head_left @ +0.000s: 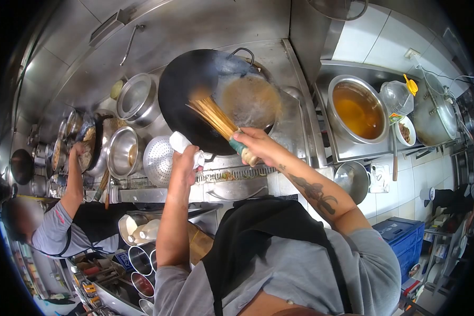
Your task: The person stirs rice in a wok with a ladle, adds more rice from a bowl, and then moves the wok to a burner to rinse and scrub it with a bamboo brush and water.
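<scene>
A large black wok (180,87) sits on the steel range, tilted, with brownish, bubbling water (252,102) pooled on its right side. My right hand (257,145) is closed around the green-wrapped grip of a bamboo wok brush (216,117). The brush's splayed bristles point up and left over the wok, their tips blurred. At the wok's near rim, my left hand (184,164) grips a folded white cloth (180,142). The near wok handle is mostly hidden by that hand, so how firmly it is held cannot be seen.
A perforated steel strainer (157,160) and steel bowls (122,152) stand left of the wok. On the right counter are a pot of amber liquid (358,113), a plastic jug (396,97) and a small white bowl (405,130). A co-worker (63,221) reaches over pans at far left.
</scene>
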Available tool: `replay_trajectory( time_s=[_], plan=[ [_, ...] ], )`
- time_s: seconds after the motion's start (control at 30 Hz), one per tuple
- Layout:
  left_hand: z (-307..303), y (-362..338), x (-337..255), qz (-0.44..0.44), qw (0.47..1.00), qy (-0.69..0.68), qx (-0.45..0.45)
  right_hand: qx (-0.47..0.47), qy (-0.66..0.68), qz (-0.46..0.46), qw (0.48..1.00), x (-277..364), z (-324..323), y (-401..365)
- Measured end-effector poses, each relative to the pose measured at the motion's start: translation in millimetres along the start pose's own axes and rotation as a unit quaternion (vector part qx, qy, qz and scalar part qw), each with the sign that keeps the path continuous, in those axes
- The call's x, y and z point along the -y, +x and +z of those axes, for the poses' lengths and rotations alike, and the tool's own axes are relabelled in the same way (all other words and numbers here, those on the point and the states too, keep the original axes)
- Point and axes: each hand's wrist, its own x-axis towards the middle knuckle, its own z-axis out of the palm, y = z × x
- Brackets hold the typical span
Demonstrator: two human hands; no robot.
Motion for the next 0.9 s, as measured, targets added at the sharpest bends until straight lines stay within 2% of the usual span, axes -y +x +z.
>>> replay_trajectory(
  time_s=[0.17,0.3,0.4,0.53,0.73,0.9],
  plan=[
    [7.5,-13.0,-1.8,0.042,0.999,0.004,-0.001,0.006,-0.057,-0.009,0.998,-6.3,10.2,22.7],
    [14.3,-21.3,-5.7,0.035,0.999,0.019,-0.032,0.005,-0.134,-0.033,0.99,-6.5,22.0,39.8],
    [20.7,-26.9,-8.1,0.047,0.998,0.022,-0.037,-0.017,-0.205,-0.113,0.972,-10.2,26.6,53.7],
    [20.3,-31.2,-11.7,0.068,0.996,0.04,-0.05,-0.016,-0.209,-0.037,0.977,13.2,22.0,56.8],
    [32.6,-42.4,-24.6,0.122,0.99,0.054,-0.045,-0.022,-0.175,-0.059,0.983,43.4,5.9,84.9],
    [42.3,-40.9,-28.1,0.169,0.98,0.081,-0.074,-0.041,-0.179,-0.013,0.983,83.0,-11.7,82.6]
  ],
)
